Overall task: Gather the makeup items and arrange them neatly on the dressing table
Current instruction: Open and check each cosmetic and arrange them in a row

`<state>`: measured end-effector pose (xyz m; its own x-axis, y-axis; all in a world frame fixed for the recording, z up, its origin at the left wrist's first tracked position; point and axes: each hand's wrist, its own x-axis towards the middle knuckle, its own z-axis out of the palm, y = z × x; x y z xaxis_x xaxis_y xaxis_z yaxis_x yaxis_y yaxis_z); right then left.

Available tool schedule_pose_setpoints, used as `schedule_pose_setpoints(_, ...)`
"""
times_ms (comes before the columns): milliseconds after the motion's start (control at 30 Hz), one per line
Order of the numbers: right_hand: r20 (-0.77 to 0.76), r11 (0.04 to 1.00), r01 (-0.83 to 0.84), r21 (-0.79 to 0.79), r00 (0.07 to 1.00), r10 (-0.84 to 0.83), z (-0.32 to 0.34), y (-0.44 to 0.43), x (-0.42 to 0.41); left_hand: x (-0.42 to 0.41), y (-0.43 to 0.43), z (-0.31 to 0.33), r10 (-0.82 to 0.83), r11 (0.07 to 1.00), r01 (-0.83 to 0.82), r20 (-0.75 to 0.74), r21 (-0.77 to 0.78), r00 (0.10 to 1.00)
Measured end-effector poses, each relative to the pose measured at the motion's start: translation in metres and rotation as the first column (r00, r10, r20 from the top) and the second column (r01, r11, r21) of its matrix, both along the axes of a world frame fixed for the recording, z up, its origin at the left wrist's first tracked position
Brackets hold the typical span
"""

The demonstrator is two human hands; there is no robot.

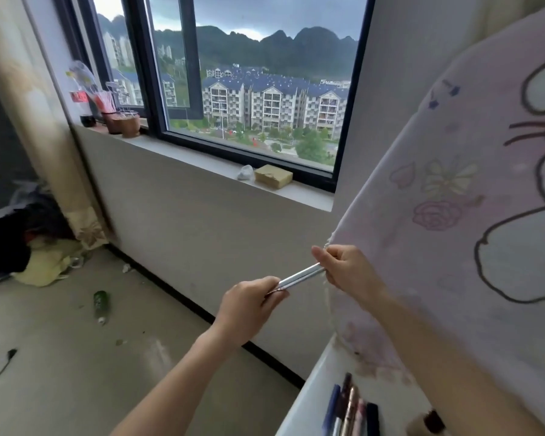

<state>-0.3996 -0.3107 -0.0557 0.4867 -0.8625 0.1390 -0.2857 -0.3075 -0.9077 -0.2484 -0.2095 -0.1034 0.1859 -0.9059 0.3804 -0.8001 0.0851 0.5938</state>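
A slim silver stick is held in the air between both hands, in front of the grey wall under the window and well above the desk. It slants from near left up to far right. Whether it is one piece or two thin tubes lying together I cannot tell.

The left hand has the near end, its grip pinching the stick between thumb and curled fingers. The right hand closes its grip round the far end, fingers folded over it, right beside the edge of a pale pink patterned cloth that fills the right side.

At the near right lies the white desk. On it a row of makeup pencils lies side by side, pointing away from the camera, in blue, dark, rose-gold and pink. A small bottle with a dark cap lies just to their right, partly under the cloth.

On the window sill, a tan block and a crumpled white scrap sit touching at the right end. At the far left end stand brown cups and a dark drink bottle. On the floor at left lie a green bottle on its side, a black cable, and a yellow cloth heap by the curtain foot.
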Motion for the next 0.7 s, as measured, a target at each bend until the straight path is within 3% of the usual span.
schedule_pose_setpoints(67,-0.001,0.999,0.003,-0.035,1.000,-0.003,0.002,-0.003,0.001,0.002,-0.001,0.003,-0.057,0.996,0.060,-0.057,0.060,0.997)
schedule_pose_setpoints(167,0.011,0.996,-0.055,-0.068,0.998,0.056,0.009,0.000,0.002,0.005,-0.002,0.007,-0.169,0.970,0.219,-0.355,0.106,0.920)
schedule_pose_setpoints(200,-0.008,0.992,-0.093,-0.082,0.996,0.093,0.011,0.001,0.002,0.006,-0.002,0.007,-0.183,0.967,0.236,-0.388,0.094,0.903)
schedule_pose_setpoints(333,-0.052,0.962,-0.271,0.037,0.961,0.273,0.022,0.002,-0.002,0.014,0.000,0.002,-0.163,0.983,0.180,-0.285,0.035,0.945)
schedule_pose_setpoints(400,-0.109,0.960,-0.260,0.105,0.957,0.271,0.024,0.003,-0.001,0.017,0.001,-0.001,-0.161,0.984,0.174,-0.262,0.027,0.952)
schedule_pose_setpoints(500,-0.192,0.984,-0.160,0.075,0.966,0.172,0.019,0.004,0.005,0.020,0.001,-0.004,-0.159,0.986,0.169,-0.253,0.015,0.954)
schedule_pose_setpoints(600,-0.156,0.985,-0.160,0.068,0.973,0.169,0.013,0.005,0.008,0.024,0.000,-0.008,-0.154,0.986,0.166,-0.255,0.025,0.954)
schedule_pose_setpoints(700,-0.083,0.946,-0.266,0.185,0.955,0.285,0.016,0.007,0.003,0.026,0.001,-0.015,-0.163,0.983,0.181,-0.274,0.042,0.948)
